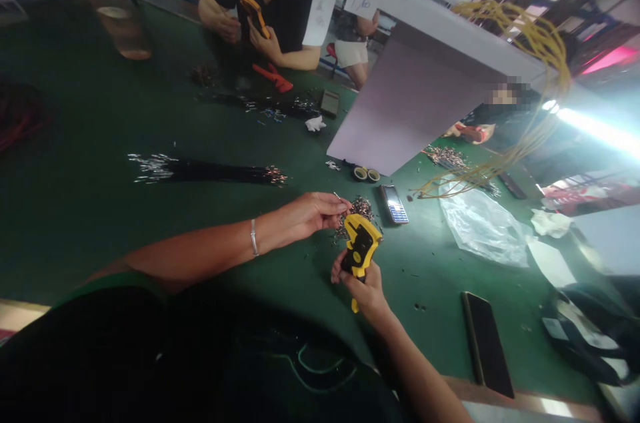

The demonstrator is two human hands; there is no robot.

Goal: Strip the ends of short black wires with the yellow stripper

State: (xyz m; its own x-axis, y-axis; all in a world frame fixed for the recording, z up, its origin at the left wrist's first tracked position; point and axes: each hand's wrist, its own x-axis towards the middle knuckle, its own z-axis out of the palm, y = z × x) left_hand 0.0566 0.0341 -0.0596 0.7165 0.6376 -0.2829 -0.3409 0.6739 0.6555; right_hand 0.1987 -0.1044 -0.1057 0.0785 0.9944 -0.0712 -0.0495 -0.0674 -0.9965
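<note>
My right hand (361,284) is shut around the grip of a yellow-and-black crimping tool (361,246), with the tool's head pointing up and away from me. My left hand (315,215), with a silver bracelet (254,237) at the wrist, is just beside the tool's head. Its fingertips pinch a thin metal piece (337,196), too small to identify exactly. Directly ahead of the tool lies a loose pile of small metal terminals (361,209) on the green table mat (85,109), partly hidden by the tool and my fingers.
A bundle of black wires with bare metal ends (210,171) lies to the left. A keypad phone (393,204), tape rolls (366,174), a plastic bag (480,226) and a dark smartphone (487,344) lie nearby. Yellow wires (533,43) hang at right. Across the table, a co-worker's hands (255,26) hold a yellow tool.
</note>
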